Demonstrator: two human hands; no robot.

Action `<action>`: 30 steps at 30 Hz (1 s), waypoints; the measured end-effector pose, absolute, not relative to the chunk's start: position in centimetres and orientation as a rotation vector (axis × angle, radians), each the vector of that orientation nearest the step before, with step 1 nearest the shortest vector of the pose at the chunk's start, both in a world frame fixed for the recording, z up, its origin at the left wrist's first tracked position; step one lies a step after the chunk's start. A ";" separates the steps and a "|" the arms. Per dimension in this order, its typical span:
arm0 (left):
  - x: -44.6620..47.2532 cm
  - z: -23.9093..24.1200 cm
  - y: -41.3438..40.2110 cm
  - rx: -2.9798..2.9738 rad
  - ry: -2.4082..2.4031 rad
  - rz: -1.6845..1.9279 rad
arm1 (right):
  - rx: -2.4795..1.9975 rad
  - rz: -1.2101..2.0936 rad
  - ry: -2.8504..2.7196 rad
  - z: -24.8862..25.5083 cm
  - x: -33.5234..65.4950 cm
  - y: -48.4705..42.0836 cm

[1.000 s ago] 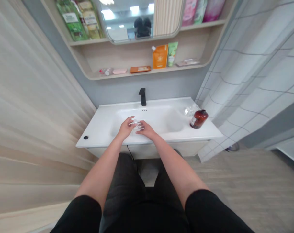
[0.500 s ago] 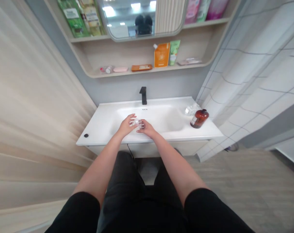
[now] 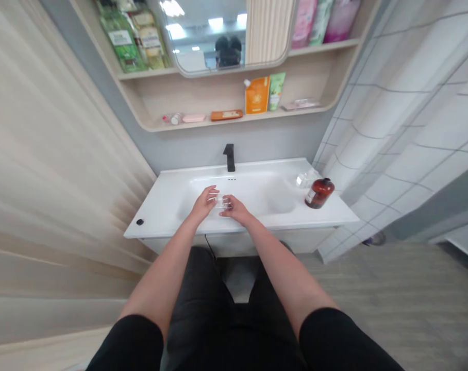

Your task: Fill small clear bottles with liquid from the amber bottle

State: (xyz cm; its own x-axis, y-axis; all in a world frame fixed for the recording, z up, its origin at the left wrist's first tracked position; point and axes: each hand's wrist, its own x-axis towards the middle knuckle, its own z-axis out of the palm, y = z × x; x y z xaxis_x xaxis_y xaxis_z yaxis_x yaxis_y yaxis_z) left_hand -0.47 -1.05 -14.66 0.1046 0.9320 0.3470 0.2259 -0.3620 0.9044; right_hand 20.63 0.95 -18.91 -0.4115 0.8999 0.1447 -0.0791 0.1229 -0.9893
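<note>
In the head view, the person's right hand (image 3: 236, 210) is grasping a small clear object (image 3: 219, 201) on the near side of the black faucet (image 3: 230, 158), over the basin (image 3: 257, 191), its fingers partly hiding it. The left hand (image 3: 203, 205) is curving its fingers beside the object; whether it is gripping cannot be told. Right of the faucet, an amber bottle (image 3: 319, 194) is resting just beside another clear item (image 3: 304, 179). Left of the faucet, a black disc (image 3: 140, 222) is lying. Above it, an orange pouch (image 3: 257, 96) and a green tube (image 3: 276, 93) are standing
</note>
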 end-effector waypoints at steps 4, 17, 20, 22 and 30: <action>0.4 -14.6 -1.1 1.730 1.285 1.308 | -0.837 1.423 -1.530 -18.9 20.6 1.0; 0.8 -14.9 -1.7 1.657 1.366 1.385 | -0.836 1.414 -1.575 -19.1 20.6 1.1; 0.5 -15.2 -1.8 1.591 1.295 1.393 | -0.795 1.444 -1.556 -19.4 20.5 1.3; 0.1 -15.3 -2.0 1.577 1.250 1.371 | -0.774 1.458 -1.575 -19.5 20.6 1.3; -0.6 -16.4 -2.7 1.546 1.208 1.377 | -0.820 1.453 -1.565 -19.1 20.5 1.2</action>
State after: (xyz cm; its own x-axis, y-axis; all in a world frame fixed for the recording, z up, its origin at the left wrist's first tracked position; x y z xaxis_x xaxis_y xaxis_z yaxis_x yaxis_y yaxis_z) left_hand -0.58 -2.68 -16.40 -0.0130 0.9535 0.3012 0.1746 -0.2944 0.9396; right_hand 20.47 1.15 -19.07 -0.4446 0.8850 0.1386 -0.0726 0.1186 -0.9903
